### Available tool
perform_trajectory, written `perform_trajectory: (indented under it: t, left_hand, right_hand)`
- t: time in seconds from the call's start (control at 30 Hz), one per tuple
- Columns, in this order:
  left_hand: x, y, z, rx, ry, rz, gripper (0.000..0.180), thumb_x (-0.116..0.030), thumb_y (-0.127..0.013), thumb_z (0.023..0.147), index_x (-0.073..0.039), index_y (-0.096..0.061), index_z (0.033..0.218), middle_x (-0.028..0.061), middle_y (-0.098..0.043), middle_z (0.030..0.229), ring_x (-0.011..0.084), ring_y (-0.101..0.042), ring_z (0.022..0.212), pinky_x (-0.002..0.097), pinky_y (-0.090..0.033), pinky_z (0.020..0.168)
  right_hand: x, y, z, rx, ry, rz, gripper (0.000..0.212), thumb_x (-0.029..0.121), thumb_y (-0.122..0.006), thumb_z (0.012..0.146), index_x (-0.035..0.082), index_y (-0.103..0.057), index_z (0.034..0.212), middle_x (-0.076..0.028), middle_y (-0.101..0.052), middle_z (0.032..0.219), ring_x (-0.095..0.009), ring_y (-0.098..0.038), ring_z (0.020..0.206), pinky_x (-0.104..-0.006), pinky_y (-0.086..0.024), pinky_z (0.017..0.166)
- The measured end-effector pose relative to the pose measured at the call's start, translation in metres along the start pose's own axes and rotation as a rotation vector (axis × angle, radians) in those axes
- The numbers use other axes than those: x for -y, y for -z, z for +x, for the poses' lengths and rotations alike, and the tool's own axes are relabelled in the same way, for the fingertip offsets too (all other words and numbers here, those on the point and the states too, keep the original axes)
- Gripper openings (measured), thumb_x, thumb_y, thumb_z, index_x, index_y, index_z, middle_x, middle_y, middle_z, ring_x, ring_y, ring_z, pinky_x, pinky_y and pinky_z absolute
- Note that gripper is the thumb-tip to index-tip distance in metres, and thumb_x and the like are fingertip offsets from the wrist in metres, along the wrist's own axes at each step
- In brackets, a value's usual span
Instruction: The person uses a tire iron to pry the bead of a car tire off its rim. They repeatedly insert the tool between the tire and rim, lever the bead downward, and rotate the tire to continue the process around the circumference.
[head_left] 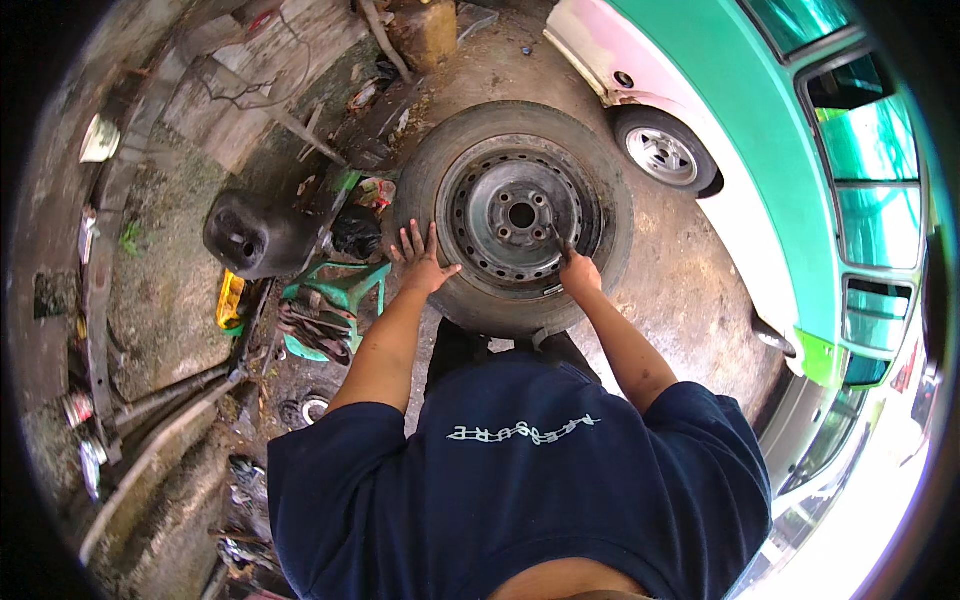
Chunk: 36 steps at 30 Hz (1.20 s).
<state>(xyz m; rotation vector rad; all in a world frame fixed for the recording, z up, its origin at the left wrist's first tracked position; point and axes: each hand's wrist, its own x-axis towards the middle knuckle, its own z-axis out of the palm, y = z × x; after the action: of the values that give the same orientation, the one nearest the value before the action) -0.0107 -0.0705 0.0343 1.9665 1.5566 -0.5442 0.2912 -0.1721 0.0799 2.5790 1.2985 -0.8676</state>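
A large black tyre [415, 160] mounted on a dark steel wheel rim [480, 210] lies in front of me, its face turned up. The rim has a round centre hole, bolt holes about it and a ring of small holes. My left hand [422, 264] rests on the tyre's left sidewall with its fingers spread. At the lower right of the rim, my right hand [580, 274] is closed around a slim dark tool [562, 241] pointing toward the rim's middle. The tool's exact kind is too small to make out.
Left of the wheel, a green plastic stool [345, 290] bears a dark rag [315, 322], near a black moulded plastic part [258, 235] and a yellow object [230, 300]. A green and white vehicle [720, 110] is parked at the right. Scattered metal parts [245, 480] lie lower left.
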Motion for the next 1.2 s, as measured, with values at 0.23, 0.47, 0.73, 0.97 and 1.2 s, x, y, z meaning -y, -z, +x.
perform_trajectory:
  t: [0.23, 0.47, 0.73, 0.97, 1.2]
  left_hand:
    - [0.004, -0.001, 0.006, 0.039, -0.031, 0.015, 0.115, -0.073, -0.057, 0.075, -0.021, 0.012, 0.151, 0.0171, 0.024, 0.154, 0.0408, 0.016, 0.142, 0.0632, 0.002, 0.11]
    - [0.002, 0.001, 0.004, 0.079, -0.015, 0.03, 0.115, -0.072, -0.057, 0.076, -0.021, 0.014, 0.15, 0.0173, 0.026, 0.153, 0.0412, 0.018, 0.141, 0.0632, 0.003, 0.11]
    - [-0.002, 0.007, 0.002, 0.082, 0.01, -0.005, 0.114, -0.068, -0.06, 0.076, -0.023, 0.012, 0.151, 0.0141, 0.025, 0.154, 0.0369, 0.019, 0.142, 0.0629, 0.005, 0.11]
    - [-0.001, 0.001, 0.009, 0.085, 0.016, 0.048, 0.119, -0.074, -0.058, 0.072, -0.022, 0.015, 0.15, 0.0172, 0.027, 0.153, 0.0399, 0.02, 0.141, 0.0663, 0.003, 0.108]
    - [0.0, -0.004, 0.011, 0.081, 0.016, 0.08, 0.117, -0.076, -0.055, 0.073, -0.023, 0.016, 0.15, 0.0171, 0.028, 0.152, 0.0406, 0.02, 0.141, 0.0662, 0.0, 0.108]
  right_hand:
    - [0.009, 0.01, 0.009, -0.034, -0.029, 0.005, 0.04, 0.015, -0.05, 0.087, 0.015, -0.056, 0.126, -0.023, -0.066, 0.102, -0.039, -0.064, 0.097, -0.0475, -0.052, 0.084]
    - [0.026, -0.002, 0.003, -0.088, -0.081, 0.103, 0.039, 0.024, -0.051, 0.089, 0.014, -0.057, 0.126, -0.025, -0.065, 0.102, -0.04, -0.063, 0.097, -0.0497, -0.051, 0.083]
    - [0.022, 0.0, -0.001, -0.102, -0.017, 0.044, 0.032, 0.014, -0.05, 0.085, 0.007, -0.061, 0.115, -0.025, -0.066, 0.098, -0.039, -0.066, 0.093, -0.0466, -0.054, 0.08]
    - [0.017, -0.003, 0.001, -0.035, 0.022, 0.044, 0.035, 0.015, -0.049, 0.085, 0.009, -0.061, 0.117, -0.025, -0.066, 0.098, -0.04, -0.065, 0.094, -0.0476, -0.053, 0.082]
    - [0.012, -0.008, -0.002, -0.1, 0.064, 0.08, 0.033, 0.015, -0.05, 0.085, 0.008, -0.062, 0.115, -0.026, -0.066, 0.093, -0.04, -0.065, 0.091, -0.0486, -0.053, 0.079]
